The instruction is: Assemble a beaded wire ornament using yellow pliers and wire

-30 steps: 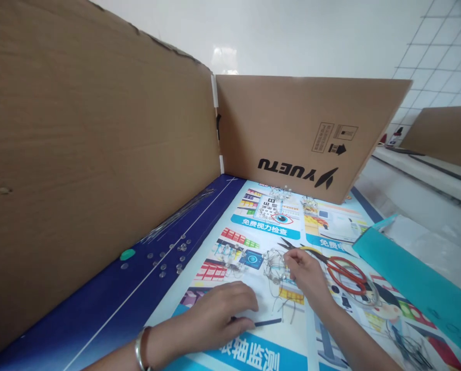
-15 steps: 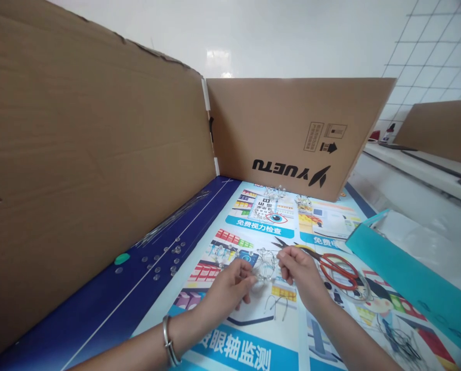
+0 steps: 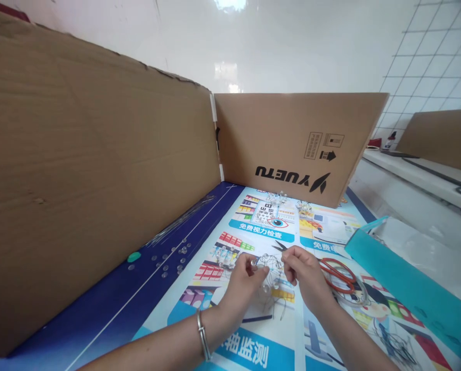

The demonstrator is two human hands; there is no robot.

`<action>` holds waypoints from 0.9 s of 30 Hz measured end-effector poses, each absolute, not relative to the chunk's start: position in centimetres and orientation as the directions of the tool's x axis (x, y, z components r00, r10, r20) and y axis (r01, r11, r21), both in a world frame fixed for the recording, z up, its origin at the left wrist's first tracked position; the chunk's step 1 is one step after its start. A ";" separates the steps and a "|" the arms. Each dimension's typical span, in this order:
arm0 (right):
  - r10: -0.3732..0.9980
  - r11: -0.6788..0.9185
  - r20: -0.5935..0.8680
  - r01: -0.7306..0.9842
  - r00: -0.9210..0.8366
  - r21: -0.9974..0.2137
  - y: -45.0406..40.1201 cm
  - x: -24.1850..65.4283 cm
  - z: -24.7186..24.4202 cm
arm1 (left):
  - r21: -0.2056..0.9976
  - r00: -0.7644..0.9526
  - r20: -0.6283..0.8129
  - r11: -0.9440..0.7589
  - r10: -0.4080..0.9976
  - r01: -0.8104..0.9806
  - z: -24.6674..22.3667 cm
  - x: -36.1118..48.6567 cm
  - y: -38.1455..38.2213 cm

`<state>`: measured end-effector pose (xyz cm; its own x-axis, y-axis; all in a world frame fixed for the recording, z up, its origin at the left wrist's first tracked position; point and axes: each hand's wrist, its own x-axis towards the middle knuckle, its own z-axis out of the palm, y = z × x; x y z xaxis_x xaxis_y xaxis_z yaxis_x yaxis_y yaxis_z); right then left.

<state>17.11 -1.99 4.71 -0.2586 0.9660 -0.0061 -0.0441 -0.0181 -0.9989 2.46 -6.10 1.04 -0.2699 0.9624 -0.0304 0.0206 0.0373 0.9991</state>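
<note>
A piece of thin wire strung with clear beads is held between my two hands over the printed sheet. My left hand has its thumb and fingers pinched on the left side of it. Opposite, my right hand is closed in a pinch at its right edge; what exactly sits between those fingertips is too fine to see. Red-handled scissors lie just beyond the right hand, which partly covers them. Bent wire ends hang or lie below the beaded piece. Another beaded wire cluster rests left of it.
Loose clear beads, a green piece and straight wires lie on the blue strip at left. Beaded pieces sit by the cardboard wall. A teal box and tangled wires are at right.
My left hand has moved right and turned, now overlapping the beaded wire piece more. The right hand stays pinched near its edge. The view has tilted up slightly.
</note>
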 end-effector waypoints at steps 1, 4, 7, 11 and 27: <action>0.964 -0.017 -0.005 -0.042 -0.264 -0.999 -2.1 17.0 4.8 | 0.999 -0.279 -0.026 0.034 0.960 0.022 0.9 2.7 -5.9; 0.962 -0.014 -0.003 -0.039 -0.271 -0.999 -2.4 16.9 4.9 | 0.999 -0.316 -0.009 0.021 0.949 0.035 0.5 3.2 -5.3; 0.965 -0.013 -0.001 -0.045 -0.262 -0.999 -2.4 16.9 4.8 | 0.999 -0.336 0.000 0.018 0.942 0.050 0.3 3.2 -5.1; 0.971 -0.018 -0.001 -0.067 -0.241 -0.998 -2.1 17.1 4.5 | 0.998 -0.310 -0.037 0.048 0.950 0.028 0.7 3.3 -5.2; 0.980 -0.032 -0.002 -0.145 -0.201 -0.989 -1.4 17.4 3.6 | 0.993 -0.248 -0.082 0.100 0.965 0.061 1.0 3.1 -5.4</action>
<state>17.44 -1.44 3.59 -0.2010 0.9796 -0.0021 -0.1446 -0.0318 -0.9890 3.13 -5.43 1.02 -0.2483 0.9652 -0.0817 0.0609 0.0997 0.9932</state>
